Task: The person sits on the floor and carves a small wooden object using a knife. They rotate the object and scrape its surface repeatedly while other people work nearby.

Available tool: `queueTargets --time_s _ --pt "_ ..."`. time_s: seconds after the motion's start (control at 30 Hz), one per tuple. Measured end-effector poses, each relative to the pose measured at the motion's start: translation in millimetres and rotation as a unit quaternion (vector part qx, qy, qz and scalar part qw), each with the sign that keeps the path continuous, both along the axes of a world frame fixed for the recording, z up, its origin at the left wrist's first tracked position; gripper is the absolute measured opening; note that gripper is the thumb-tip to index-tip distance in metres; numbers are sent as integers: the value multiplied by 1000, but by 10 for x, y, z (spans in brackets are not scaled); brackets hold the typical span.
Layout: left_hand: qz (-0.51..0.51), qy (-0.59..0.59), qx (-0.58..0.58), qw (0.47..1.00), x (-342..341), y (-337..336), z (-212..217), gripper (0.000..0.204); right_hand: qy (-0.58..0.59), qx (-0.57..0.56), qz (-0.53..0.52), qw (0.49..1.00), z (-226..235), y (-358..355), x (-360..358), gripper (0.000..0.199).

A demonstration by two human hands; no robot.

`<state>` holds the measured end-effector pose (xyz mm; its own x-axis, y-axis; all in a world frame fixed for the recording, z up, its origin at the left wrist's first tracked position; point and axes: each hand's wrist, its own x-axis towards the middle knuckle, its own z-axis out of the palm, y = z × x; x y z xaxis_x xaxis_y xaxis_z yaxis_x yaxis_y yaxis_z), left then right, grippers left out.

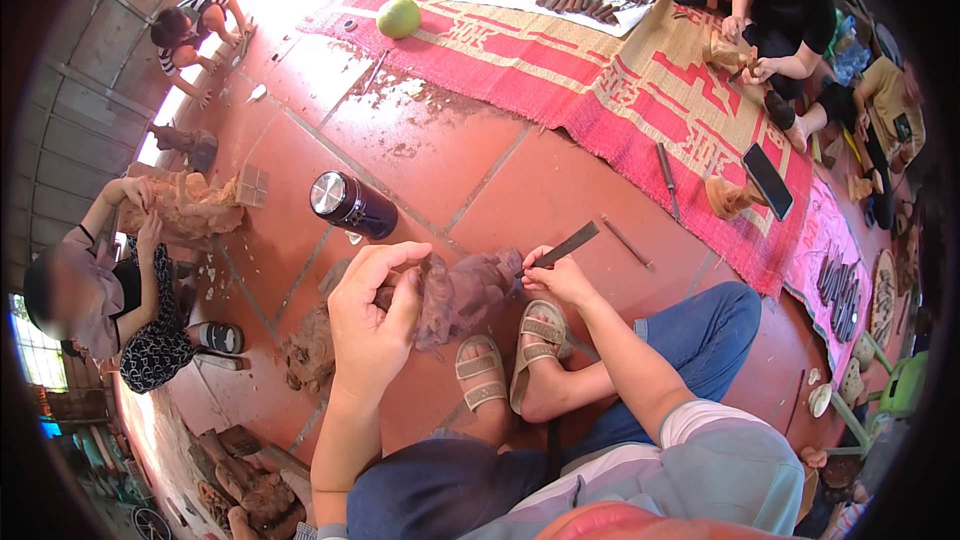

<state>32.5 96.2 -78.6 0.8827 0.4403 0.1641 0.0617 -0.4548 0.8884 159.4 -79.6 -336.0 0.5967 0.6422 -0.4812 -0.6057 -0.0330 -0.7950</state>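
Note:
A reddish-brown carved wooden figure lies on the tiled floor in front of my sandalled feet. My right hand is closed round a dark, flat carving chisel, whose lower end meets the right side of the carving. At the carving's left end is my left hand, raised, with thumb and fingers curved apart and nothing seen between them. Whether its fingertips touch the wood I cannot tell.
A dark flask stands beyond my left hand. A thin tool lies right of my right hand. Further off, a red-and-straw mat bears a green round fruit and several tools. Other people sit left and right; rough carvings lie leftward.

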Motion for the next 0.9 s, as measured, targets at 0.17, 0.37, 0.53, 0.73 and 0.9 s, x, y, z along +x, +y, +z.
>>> queueTargets --time_s 0.17,0.37,0.53,0.73,0.9 --pt "3 8 5 1000 5 -11 42 22 3 -10 2 1000 22 11 3 12" --pt "-2 0 4 1000 8 4 16 22 10 -12 -1 1000 23 13 -8 12" --pt "4 -14 4 1000 8 8 3 22 5 -16 -2 1000 33 8 2 12" --pt "-3 2 5 1000 6 2 22 22 8 -11 -2 1000 4 8 4 12" --pt "-3 -1 -5 1000 6 0 8 22 12 -7 -16 1000 14 3 -1 14"
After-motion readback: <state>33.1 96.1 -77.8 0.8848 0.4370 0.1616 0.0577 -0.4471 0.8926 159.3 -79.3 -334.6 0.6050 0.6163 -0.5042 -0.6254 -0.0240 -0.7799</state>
